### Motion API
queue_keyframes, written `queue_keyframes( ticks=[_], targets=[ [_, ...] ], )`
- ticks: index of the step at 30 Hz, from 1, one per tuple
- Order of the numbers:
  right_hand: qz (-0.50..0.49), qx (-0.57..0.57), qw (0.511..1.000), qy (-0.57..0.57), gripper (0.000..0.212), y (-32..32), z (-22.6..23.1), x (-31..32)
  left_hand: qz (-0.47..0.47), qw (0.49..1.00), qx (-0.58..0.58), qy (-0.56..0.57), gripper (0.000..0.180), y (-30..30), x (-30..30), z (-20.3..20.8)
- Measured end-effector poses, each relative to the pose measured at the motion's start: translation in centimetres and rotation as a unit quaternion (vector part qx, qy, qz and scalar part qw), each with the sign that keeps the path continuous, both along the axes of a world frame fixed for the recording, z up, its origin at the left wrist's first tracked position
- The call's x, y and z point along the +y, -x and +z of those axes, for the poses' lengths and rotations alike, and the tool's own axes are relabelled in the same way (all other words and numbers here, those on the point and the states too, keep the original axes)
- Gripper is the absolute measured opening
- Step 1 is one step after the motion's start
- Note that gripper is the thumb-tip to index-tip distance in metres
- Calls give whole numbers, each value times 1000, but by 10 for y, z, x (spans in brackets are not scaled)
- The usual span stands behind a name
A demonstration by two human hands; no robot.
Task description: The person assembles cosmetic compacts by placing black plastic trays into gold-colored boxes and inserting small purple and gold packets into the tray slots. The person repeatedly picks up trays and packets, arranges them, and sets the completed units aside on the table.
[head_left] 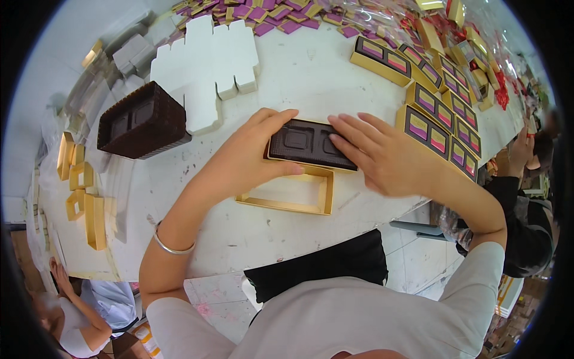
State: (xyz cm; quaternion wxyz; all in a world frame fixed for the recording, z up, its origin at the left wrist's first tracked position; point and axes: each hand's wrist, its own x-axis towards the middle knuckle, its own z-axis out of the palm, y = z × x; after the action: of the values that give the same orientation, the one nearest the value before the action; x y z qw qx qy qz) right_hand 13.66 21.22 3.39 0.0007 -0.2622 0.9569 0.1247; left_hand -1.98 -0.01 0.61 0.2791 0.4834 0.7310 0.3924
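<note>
- Left hand (254, 152) clamped on a glossy dark-brown tray (310, 143), rectangular with moulded recesses.
- Right hand (382, 152) laid over its right end; cannot tell whether gripping.
- Tray is beyond a gold frame (284, 207), above the white table (233, 239).

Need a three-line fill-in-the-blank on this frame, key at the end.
1. Of the dark tray's left and right ends, the right grip covers the ____ one.
2. A silver bangle is worn on the ____ arm.
3. The flat cartons beside the tray stack are coloured ____.

Missing words: right; left; white.
</note>
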Motion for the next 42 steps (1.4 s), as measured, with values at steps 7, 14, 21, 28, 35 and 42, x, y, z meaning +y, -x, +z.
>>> queue_keyframes(
  ticks=[7,14,21,28,35,42],
  targets=[
    [-22,-90,957,276,58,-7,-6,12,52,996,62,-20,75,-9,6,-8],
    [-112,196,894,387,21,112,7,55,87,972,208,64,87,-24,-7,40],
    [169,213,872,407,29,162,30,-78,-95,945,282,132,63,-49,-37,53],
    [188,206,925,258,9,191,33,-129,-82,926,344,128,61,-48,-37,40],
    [135,137,948,252,4,189,32,-135,-72,939,329,75,59,-45,-37,34],
    [161,229,903,327,2,183,34,-138,-79,951,287,85,56,-42,-32,32]
  ],
)
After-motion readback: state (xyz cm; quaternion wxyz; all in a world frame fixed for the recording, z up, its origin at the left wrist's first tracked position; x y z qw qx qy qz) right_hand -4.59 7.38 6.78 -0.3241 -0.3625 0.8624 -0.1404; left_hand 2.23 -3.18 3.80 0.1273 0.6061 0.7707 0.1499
